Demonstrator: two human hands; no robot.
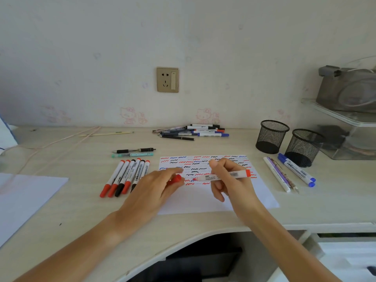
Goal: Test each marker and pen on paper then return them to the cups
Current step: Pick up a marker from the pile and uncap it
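My right hand (227, 180) grips an uncapped red marker (223, 176), held almost level with its tip pointing left just over the paper (203, 200). My left hand (154, 190) holds the marker's red cap (176, 178) close to that tip. The sheet's upper part is covered with red, blue and black squiggles. Two black mesh cups (271, 136), (303, 147) stand at the right, with nothing seen inside them. A row of several red and black markers (126, 176) lies left of the paper.
A pile of pens and markers (193, 132) lies by the wall. Two pens (133, 152) lie above the marker row. Two blue markers (297, 169) and thin pens (278, 174) lie right of the paper. Another sheet (24, 200) lies far left. Clear shelves (345, 129) stand behind the cups.
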